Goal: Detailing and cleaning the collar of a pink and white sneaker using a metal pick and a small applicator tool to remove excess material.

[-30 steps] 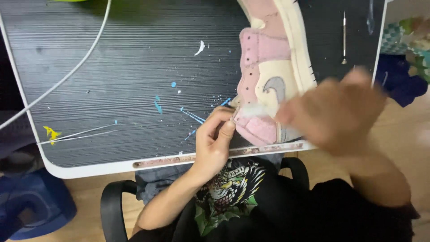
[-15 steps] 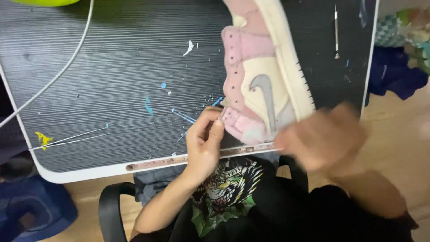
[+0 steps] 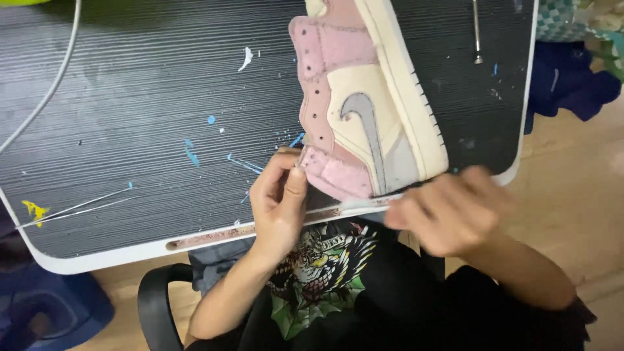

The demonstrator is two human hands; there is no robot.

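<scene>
A pink and cream sneaker (image 3: 364, 97) lies on its side on the dark ribbed desk mat (image 3: 143, 130), with its heel towards me. My left hand (image 3: 279, 205) pinches the pink heel collar between thumb and fingers. My right hand (image 3: 455, 211) is blurred by motion just below the heel at the desk's front edge. Its fingers are closed on a thin whitish strip (image 3: 361, 203) that reaches left under the heel. What that strip is cannot be made out.
Blue, white and yellow paint specks mark the mat. A thin metal tool (image 3: 476, 32) lies at the back right and a white cable (image 3: 52, 84) crosses the left. The white desk edge (image 3: 130, 250), a black chair armrest (image 3: 153, 305) and dark blue cloth (image 3: 572, 78) are also in view.
My right hand has dropped from in front of the sneaker's side to below its heel, uncovering the grey side mark. My left hand keeps its pinch on the heel collar.
</scene>
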